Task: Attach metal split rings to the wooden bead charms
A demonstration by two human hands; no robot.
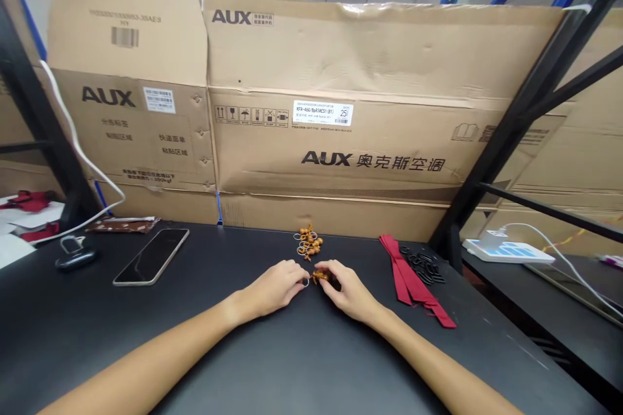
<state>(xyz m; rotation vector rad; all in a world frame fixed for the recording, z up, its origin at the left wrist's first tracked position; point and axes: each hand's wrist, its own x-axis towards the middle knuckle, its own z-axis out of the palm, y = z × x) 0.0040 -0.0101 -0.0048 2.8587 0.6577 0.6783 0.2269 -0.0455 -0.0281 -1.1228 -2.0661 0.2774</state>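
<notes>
Both of my hands meet low over the middle of the black table (272, 363). Between the fingertips of my left hand (276, 288) is a small silver ring (306, 283), pinched at its edge. My right hand (349, 292) grips a small brown-orange beaded charm (319, 276) between thumb and fingers, close beside the ring. Whether ring and charm are joined is too small to tell. Just beyond my fingers lies a little pile of similar beaded keychains (309, 244) with silver rings.
Red ribbon strips (402, 272) and a heap of black clasps (424, 266) lie right. A phone (152, 257), a dark key fob (76, 258) and a brown wrapper (124, 225) are left. Cardboard boxes (331, 175) wall the back; a black metal post (496, 130) rises right.
</notes>
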